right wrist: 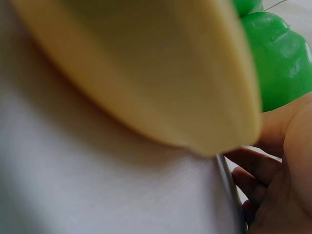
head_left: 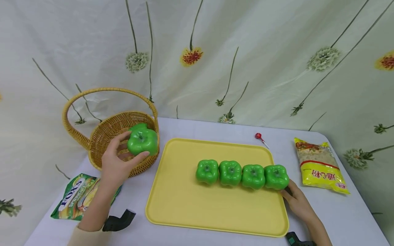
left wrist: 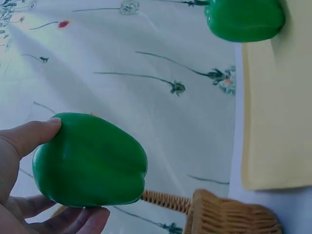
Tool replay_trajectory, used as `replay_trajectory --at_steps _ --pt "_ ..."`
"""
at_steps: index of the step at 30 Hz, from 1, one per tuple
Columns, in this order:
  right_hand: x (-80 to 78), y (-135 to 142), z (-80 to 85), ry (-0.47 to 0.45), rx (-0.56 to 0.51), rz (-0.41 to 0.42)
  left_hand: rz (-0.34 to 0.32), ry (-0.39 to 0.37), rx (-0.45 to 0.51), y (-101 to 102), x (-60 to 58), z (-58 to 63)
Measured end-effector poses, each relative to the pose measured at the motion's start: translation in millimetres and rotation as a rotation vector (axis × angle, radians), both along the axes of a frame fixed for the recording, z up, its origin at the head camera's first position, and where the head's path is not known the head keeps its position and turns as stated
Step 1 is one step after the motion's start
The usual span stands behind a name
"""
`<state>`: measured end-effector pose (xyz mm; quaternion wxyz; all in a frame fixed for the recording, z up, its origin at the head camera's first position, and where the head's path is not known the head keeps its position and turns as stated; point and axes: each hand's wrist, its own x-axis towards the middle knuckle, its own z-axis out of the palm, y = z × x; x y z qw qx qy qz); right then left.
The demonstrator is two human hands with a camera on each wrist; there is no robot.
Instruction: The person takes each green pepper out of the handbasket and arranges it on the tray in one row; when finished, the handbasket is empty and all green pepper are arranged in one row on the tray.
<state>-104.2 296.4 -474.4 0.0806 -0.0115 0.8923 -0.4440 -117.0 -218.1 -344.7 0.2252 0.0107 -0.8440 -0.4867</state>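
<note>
My left hand (head_left: pixel 118 162) holds a green bell pepper (head_left: pixel 142 141) between thumb and fingers, in front of the wicker basket (head_left: pixel 101 136) opening. In the left wrist view the held pepper (left wrist: pixel 92 161) lies sideways, with the thumb on top and fingers beneath. More green (head_left: pixel 140 126) shows just behind it at the basket. On the yellow tray (head_left: pixel 215 208), several green bell peppers (head_left: pixel 230 173) stand in a row. My right hand (head_left: pixel 297 201) grips the tray's right rim, beside the end pepper (head_left: pixel 276 177). In the right wrist view the rim (right wrist: pixel 214 141) partly hides its thumb and fingertips.
A green Fox's candy bag (head_left: pixel 75 198) lies below the basket at left, partly under the left forearm. A red lollipop (head_left: pixel 259 136) lies behind the tray. At right is a yellow pasta bag (head_left: pixel 320 167). Flowered cloth (head_left: pixel 215 78) hangs behind the white table.
</note>
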Motion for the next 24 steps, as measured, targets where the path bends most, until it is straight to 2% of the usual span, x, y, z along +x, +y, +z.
replay_trajectory --at_steps 4,12,17,24 --pt "0.2 -0.4 1.0 0.000 0.014 -0.002 -0.058 -0.014 -0.032 12.7 0.2 -9.7" --pt "-0.2 -0.9 1.2 -0.021 0.023 -0.010 -0.165 -0.068 -0.016 31.7 -2.7 -30.9" --pt "0.0 -1.5 1.7 -0.012 0.028 -0.011 -0.188 -0.106 -0.078 41.8 -3.5 -41.4" --pt "0.0 -1.7 1.7 -0.003 0.031 -0.009 -0.209 -0.136 -0.081 49.7 -6.4 -54.8"
